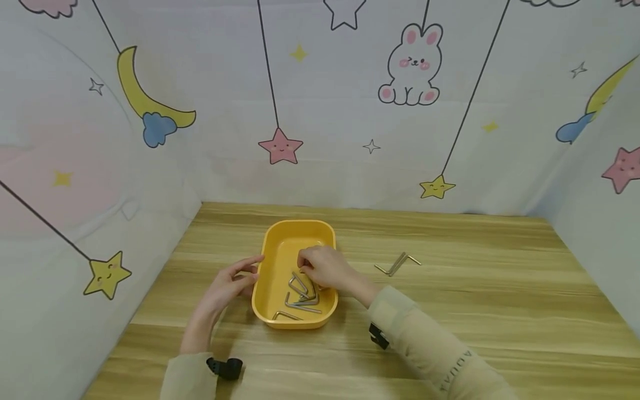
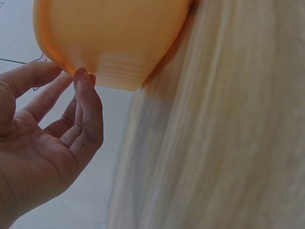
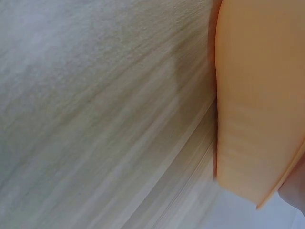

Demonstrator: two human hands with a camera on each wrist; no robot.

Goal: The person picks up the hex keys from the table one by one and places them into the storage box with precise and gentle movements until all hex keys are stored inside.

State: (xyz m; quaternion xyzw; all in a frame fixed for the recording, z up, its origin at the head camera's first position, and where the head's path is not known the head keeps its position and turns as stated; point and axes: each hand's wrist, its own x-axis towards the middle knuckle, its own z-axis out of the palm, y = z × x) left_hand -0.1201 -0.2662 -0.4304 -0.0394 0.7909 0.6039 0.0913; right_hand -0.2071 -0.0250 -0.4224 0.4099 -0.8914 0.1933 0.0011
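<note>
A yellow plastic tray (image 1: pixel 271 250) sits on the wooden table with several L-shaped hex keys (image 1: pixel 306 306), silver and brass-coloured, heaped in its nearer half. My left hand (image 1: pixel 227 286) is at the tray's left side, its fingertips touching the rim and outer wall; the left wrist view shows these fingers (image 2: pixel 88 102) against the wall. Over the right rim reaches my right hand (image 1: pixel 327 268), fingers bent down into the tray, pinching a brass-coloured hex key whose ends peek out below. Its fingertips are mostly hidden. The right wrist view shows chiefly the tray's outer wall (image 3: pixel 257 105).
Two more L-shaped hex keys (image 1: pixel 398 264) lie crossed on the table (image 1: pixel 475 294) to the right of the tray. A printed cloth (image 1: pixel 345 122) with stars, moons and a rabbit hangs behind the table and along both sides.
</note>
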